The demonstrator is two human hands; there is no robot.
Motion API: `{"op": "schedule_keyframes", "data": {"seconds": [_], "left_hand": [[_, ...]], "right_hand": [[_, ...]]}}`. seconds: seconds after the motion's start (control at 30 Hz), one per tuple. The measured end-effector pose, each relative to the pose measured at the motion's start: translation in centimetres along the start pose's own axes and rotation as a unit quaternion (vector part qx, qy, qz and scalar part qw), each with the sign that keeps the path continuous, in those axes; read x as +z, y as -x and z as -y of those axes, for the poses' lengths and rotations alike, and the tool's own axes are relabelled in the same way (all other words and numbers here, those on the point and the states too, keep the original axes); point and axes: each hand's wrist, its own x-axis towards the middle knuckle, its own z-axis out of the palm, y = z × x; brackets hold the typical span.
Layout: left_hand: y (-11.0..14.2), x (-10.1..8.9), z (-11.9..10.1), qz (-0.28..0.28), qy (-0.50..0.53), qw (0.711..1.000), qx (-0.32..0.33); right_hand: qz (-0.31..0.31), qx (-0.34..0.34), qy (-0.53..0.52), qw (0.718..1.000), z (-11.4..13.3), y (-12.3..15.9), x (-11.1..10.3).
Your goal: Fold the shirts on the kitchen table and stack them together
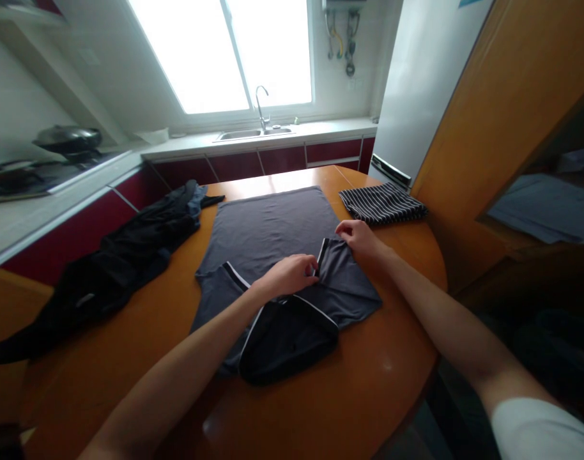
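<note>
The gray shirt [273,220] lies beneath the left hand [292,276].

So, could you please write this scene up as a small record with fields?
Surface: wooden table
Main item: grey shirt, laid out, dark neck opening toward the wearer of the camera
Left hand: pinching the black-and-white trim of a sleeve
Right hand: touching the same sleeve's far edge; grip unclear
Beyond right hand: striped cloth, folded
Left side: dark clothes, heaped
Background: sink, window, fridge
</note>
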Motion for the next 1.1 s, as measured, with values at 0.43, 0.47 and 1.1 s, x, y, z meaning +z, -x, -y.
{"op": "schedule_keyframes", "data": {"seconds": [0.43, 0.47, 1.1], "left_hand": [[0.5, -1.5, -0.3, -0.046, -0.153, 0.973, 0.168], [0.6, -1.8, -0.4, -0.04, -0.167, 0.971, 0.165], [0.9, 3.2, -0.9, 0.018, -0.084, 0.98, 0.177]], "right_hand": [[0.117, -0.008, 0.053, 0.992, -0.2, 0.2, 0.7], [0.12, -0.008, 0.051, 0.991, -0.2, 0.2, 0.7], [0.185, -0.013, 0.194, 0.963, 1.2, 0.7, 3.4]]}}
